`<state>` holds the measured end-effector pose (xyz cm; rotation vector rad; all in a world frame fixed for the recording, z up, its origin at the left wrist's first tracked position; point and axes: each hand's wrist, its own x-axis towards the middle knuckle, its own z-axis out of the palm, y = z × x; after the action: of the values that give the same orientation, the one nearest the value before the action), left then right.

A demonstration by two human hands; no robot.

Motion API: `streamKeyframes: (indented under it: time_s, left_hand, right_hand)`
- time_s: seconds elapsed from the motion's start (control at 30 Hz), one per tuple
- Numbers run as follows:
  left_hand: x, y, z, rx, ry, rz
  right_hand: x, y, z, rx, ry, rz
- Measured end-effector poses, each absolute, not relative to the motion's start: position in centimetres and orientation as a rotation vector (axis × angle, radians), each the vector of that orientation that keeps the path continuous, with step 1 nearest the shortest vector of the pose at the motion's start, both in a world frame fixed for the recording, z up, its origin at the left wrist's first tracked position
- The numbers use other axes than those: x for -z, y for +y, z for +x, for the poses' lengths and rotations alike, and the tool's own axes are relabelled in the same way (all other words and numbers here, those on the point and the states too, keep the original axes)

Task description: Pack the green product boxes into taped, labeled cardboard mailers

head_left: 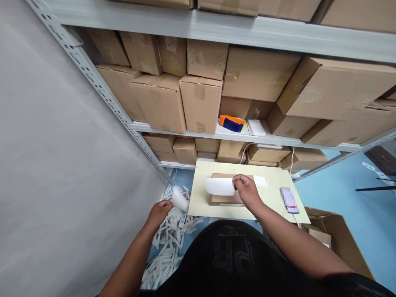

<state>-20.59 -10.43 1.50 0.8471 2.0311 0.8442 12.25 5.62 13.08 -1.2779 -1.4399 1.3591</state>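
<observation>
Between thumb and fingers, my right hand [248, 193] pinches the edge of a white paper label [219, 187]. The label hangs over a small brown cardboard box [227, 200] on a pale yellow board, hiding part of it. Off the board's left edge, my left hand [160, 213] is closed on a whitish, curled strip of paper [180, 199], somewhat blurred. Another white slip [260, 181] lies on the board to the right of the box, behind my right hand.
The pale yellow board [204, 212] bears a phone [289, 200] at its right. Many crumpled white strips [167, 247] litter the floor at left. Shelves with brown boxes [201, 103] rise behind, holding an orange and blue tape dispenser [232, 123]. An open carton [343, 235] stands right.
</observation>
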Motion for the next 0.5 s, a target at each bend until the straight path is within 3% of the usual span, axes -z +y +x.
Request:
streamKeyframes:
  time_s: [0.3,0.37,0.5]
  left_hand:
    - [-3.1,-10.8,-25.2,-0.132,2.624,1.207]
    - [-4.4,-9.9,-23.6,-0.199,2.637,1.334]
    - [-7.7,-7.7,-16.2,-0.675,2.266,1.782]
  right_hand:
    - [-13.0,5.1,11.5,-1.483,-1.319,-1.264]
    - [-12.8,4.9,11.4,-1.494,-1.281,-1.251]
    - [-12.2,4.4,11.2,-1.529,-1.175,-1.246]
